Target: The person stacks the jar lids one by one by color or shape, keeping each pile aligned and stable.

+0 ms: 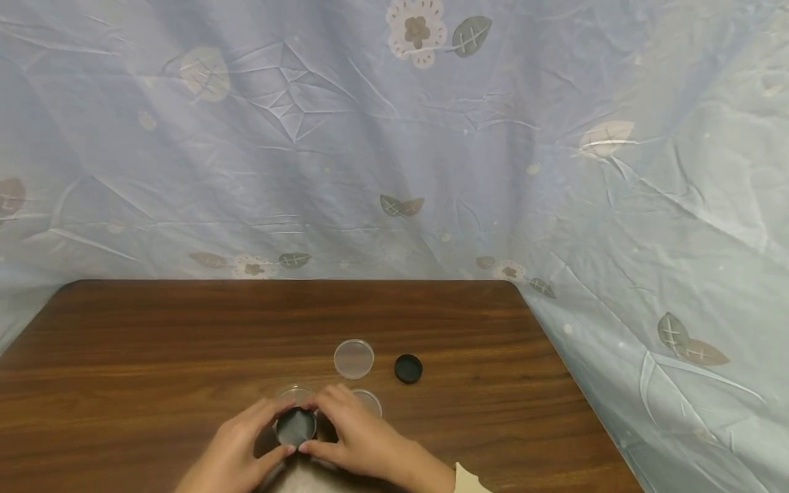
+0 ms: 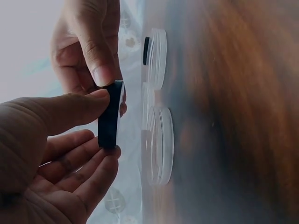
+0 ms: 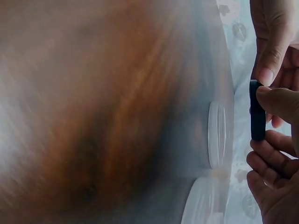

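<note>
Both hands hold a black round lid [image 1: 296, 428] near the table's front, its greyish face showing in the head view. My left hand [image 1: 242, 439] grips its left side, thumb at the near rim and fingers round the far side. From the right, my right hand [image 1: 360, 433] pinches the same rim, and the two thumb tips almost meet. In the left wrist view the lid [image 2: 110, 114] is seen edge-on, above the table, with a thin pale edge on its table side. Just beyond the hands lie a clear round dish [image 1: 296, 391] and another clear dish [image 1: 369, 399], both partly hidden.
Farther back on the wooden table [image 1: 185, 342] lies a third clear round dish [image 1: 354, 359]. A smaller black round cap [image 1: 408, 368] sits to its right. Patterned cloth [image 1: 345, 171] hangs behind the table and along its right side.
</note>
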Motion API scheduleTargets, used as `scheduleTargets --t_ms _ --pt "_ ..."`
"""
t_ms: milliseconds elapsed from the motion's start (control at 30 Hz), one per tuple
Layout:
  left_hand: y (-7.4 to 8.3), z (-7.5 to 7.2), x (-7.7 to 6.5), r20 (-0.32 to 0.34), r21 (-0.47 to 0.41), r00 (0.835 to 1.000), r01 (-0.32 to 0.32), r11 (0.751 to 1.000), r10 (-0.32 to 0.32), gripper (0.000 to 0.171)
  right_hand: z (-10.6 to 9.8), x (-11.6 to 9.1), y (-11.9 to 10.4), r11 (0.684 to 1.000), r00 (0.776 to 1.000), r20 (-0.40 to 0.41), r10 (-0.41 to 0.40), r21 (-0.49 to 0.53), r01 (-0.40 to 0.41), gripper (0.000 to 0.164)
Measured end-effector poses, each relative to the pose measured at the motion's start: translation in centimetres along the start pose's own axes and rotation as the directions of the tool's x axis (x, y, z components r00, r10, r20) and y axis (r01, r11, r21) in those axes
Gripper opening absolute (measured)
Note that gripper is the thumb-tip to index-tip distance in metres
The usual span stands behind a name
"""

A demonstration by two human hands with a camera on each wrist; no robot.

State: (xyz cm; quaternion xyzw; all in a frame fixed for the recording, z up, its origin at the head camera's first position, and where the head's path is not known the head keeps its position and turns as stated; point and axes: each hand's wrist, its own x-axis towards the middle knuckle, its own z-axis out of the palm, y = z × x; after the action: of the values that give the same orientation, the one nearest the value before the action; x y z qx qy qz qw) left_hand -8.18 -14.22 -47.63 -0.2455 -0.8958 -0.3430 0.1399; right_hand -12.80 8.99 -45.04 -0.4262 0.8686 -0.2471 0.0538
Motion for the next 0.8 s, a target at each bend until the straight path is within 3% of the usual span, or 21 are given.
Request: scheduleTargets --t_ms 200,333,567,667,800 --pt "-0.2 0.5 -1.1 0.010 0.045 1.000 -0.027 0.999 0.026 0.065 0.6 -0.9 -0.5 1.000 1.000 0.010 -0.011 0.019 0.011 0.049" --pt "-1.4 1.8 -2.3 0.024 0.031 0.999 -0.037 0.999 0.036 0.066 0.9 -1.3 -0.6 0.999 0.999 0.014 -0.041 0.015 0.041 0.045" --pt "-5.3 5.9 -5.1 -0.078 0.116 0.996 -0.039 0.992 0.049 0.073 1.3 -1.9 -1.0 0.997 0.997 0.009 -0.080 -0.024 0.080 0.043" --pt "-5.8 6.6 -5.7 -0.117 0.118 0.990 -0.069 0.991 0.083 0.074 1.6 -2.1 -1.0 0.995 0.996 0.005 -0.091 -0.046 0.091 0.043" --pt "-5.5 6.8 -5.9 -0.111 0.095 0.991 -0.069 0.993 0.080 0.076 2.5 -2.5 -0.3 0.990 0.992 -0.012 -0.128 -0.054 0.127 0.044"
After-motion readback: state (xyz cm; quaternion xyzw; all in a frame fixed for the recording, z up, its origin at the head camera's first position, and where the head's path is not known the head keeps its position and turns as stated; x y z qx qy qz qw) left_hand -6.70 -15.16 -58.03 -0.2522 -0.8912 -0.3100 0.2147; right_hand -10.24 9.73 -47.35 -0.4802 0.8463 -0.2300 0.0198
